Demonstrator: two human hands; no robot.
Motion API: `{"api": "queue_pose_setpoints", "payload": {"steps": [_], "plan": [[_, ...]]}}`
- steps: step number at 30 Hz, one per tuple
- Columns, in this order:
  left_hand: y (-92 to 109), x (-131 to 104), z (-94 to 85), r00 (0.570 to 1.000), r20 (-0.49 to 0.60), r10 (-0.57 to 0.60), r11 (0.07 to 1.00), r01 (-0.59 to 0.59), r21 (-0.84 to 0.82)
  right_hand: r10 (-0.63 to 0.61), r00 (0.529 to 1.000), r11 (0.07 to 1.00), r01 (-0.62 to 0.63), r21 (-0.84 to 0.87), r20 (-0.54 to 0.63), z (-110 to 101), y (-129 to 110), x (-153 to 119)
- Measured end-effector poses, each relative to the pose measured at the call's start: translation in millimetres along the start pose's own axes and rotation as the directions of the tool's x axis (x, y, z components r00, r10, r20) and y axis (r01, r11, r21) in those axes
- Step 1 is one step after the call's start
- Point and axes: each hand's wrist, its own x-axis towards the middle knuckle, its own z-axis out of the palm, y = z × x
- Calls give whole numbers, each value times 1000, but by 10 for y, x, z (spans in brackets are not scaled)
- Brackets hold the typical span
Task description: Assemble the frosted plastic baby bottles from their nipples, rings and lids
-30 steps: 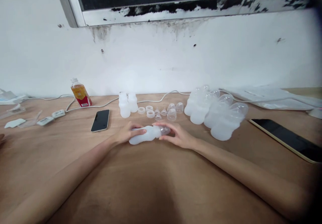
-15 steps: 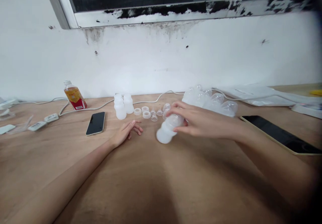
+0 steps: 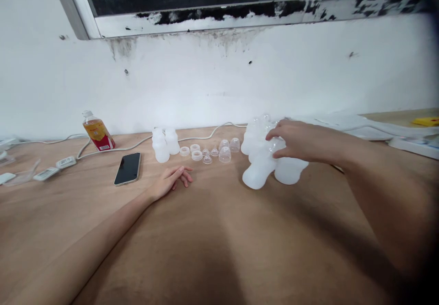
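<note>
My right hand has its thumb and fingers around the clear top of a white bottle, which leans within the group of capped bottles at the right. Another white bottle lies tilted beneath that hand. On the table rests my left hand, fingers loosely spread and holding nothing. Beyond it are white bottle bodies without caps, several white rings, small clear nipples and clear domed caps.
A black phone lies left of my left hand. Behind it stands a drink bottle. A white cable runs along the wall, with small white devices at the left and plastic bags at the right.
My right hand has moved right with the capped bottle, from the middle of the table to the bottle group. More bottles there now lean or lie forward. My left hand stays nearly still.
</note>
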Motion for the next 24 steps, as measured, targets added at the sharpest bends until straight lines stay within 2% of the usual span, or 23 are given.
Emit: {"api": "queue_pose_setpoints", "payload": {"steps": [7,14,20,24], "plan": [[-28,15,-7,1000,0,7,999,-7,41,16,999,1000,-16,11,50,-51,-40,-4],[-18,12,-4,1000,-7,12,998,-12,60,82,997,996,-82,-32,-4,31,36,40],[-16,17,-3,1000,-10,11,997,-11,72,177,984,982,-177,-72,-13,31,-24,88],[-21,15,0,1000,-10,11,997,-10,76,187,981,979,-190,-71,-47,76,-14,112]]}}
